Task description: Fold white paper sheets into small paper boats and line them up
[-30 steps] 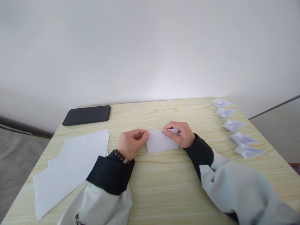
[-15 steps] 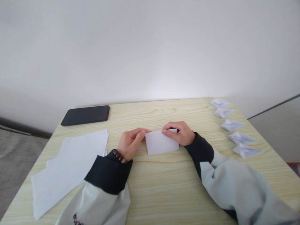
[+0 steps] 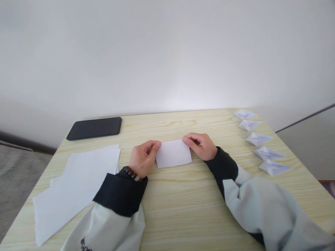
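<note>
A small white rectangle of paper is held between my two hands, just over the middle of the table. My left hand pinches its upper left corner between thumb and fingers. At the upper right corner, the thumb and fingers of my right hand are closed on the same paper. Whether it is folded I cannot tell. To the left, near my left sleeve, lie several overlapping white paper sheets.
Several folded white paper boats stand in a column along the table's right side. A black phone lies at the back left. The wooden table meets a white wall at its far edge.
The paper has shifted a little left and up. My left hand now grips its corner, and my right hand's hold has moved to the upper right corner.
</note>
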`<state>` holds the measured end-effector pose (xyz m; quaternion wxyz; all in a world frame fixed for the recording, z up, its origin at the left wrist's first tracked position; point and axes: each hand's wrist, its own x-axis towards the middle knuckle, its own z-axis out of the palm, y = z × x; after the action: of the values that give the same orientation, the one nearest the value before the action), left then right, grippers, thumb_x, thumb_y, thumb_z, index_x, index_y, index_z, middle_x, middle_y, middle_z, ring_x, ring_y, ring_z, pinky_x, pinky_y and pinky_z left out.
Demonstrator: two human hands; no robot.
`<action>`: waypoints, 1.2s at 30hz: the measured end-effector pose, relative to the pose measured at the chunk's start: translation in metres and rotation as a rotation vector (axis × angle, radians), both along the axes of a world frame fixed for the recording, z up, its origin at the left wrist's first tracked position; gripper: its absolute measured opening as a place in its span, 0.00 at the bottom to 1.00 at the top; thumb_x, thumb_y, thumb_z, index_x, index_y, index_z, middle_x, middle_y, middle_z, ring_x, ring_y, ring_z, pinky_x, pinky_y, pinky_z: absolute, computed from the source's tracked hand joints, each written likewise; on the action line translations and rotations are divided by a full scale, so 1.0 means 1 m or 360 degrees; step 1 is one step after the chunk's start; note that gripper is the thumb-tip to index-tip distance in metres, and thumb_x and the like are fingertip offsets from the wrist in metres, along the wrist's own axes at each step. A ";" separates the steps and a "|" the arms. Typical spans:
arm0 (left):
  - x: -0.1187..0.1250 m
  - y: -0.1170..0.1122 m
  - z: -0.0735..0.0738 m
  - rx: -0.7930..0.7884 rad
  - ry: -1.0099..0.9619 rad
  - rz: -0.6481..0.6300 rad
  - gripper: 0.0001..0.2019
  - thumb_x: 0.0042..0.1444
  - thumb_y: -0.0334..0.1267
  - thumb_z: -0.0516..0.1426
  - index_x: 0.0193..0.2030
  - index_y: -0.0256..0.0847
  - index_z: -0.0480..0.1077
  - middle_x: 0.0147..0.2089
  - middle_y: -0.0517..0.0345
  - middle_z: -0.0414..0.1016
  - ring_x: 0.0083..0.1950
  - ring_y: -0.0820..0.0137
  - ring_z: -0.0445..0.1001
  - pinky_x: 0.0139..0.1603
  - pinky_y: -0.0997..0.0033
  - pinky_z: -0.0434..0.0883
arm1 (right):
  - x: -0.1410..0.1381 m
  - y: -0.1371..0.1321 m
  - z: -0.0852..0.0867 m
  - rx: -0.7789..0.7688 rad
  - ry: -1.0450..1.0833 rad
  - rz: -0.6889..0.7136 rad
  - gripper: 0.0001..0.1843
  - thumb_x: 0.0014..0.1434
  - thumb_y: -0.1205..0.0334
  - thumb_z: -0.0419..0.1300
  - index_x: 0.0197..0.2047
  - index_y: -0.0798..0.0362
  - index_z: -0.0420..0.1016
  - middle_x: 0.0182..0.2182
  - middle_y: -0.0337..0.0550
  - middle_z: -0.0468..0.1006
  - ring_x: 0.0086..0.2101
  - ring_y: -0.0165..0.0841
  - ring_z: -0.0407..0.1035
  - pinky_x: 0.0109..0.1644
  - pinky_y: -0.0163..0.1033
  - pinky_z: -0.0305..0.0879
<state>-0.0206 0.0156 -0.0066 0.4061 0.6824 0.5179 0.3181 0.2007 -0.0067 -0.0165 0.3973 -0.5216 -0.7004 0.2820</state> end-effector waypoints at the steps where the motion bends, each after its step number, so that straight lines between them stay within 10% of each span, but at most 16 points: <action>1: 0.001 0.000 0.000 0.0005 0.0000 -0.0002 0.20 0.53 0.53 0.53 0.35 0.36 0.74 0.24 0.59 0.74 0.24 0.73 0.66 0.23 0.76 0.63 | -0.001 0.000 0.000 -0.0003 0.0010 -0.0027 0.15 0.59 0.56 0.53 0.31 0.57 0.74 0.24 0.41 0.74 0.24 0.27 0.64 0.28 0.32 0.60; 9: 0.005 -0.004 0.002 0.0126 0.0189 -0.0087 0.16 0.50 0.51 0.58 0.35 0.39 0.74 0.30 0.56 0.78 0.28 0.71 0.72 0.28 0.74 0.66 | -0.008 0.001 -0.002 -0.0008 0.0096 -0.0147 0.11 0.53 0.55 0.60 0.31 0.55 0.74 0.20 0.37 0.72 0.20 0.24 0.62 0.23 0.30 0.58; 18: 0.002 0.000 -0.004 0.0891 0.0682 -0.0359 0.11 0.53 0.41 0.59 0.44 0.46 0.75 0.45 0.54 0.74 0.48 0.60 0.66 0.51 0.56 0.64 | -0.010 0.003 -0.007 0.0356 -0.0206 -0.0172 0.04 0.53 0.63 0.61 0.32 0.54 0.76 0.26 0.39 0.73 0.22 0.24 0.62 0.27 0.31 0.62; 36: 0.003 -0.003 -0.006 0.1084 0.1013 -0.0455 0.15 0.60 0.38 0.50 0.52 0.43 0.70 0.47 0.50 0.71 0.49 0.59 0.64 0.47 0.56 0.64 | 0.013 0.001 -0.019 0.0695 -0.0527 0.0546 0.18 0.62 0.67 0.51 0.54 0.49 0.70 0.50 0.43 0.74 0.45 0.34 0.67 0.51 0.45 0.68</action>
<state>-0.0181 0.0125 -0.0126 0.0207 0.9042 0.3839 0.1859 0.2141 -0.0059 -0.0351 0.3273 -0.3372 -0.8771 0.0991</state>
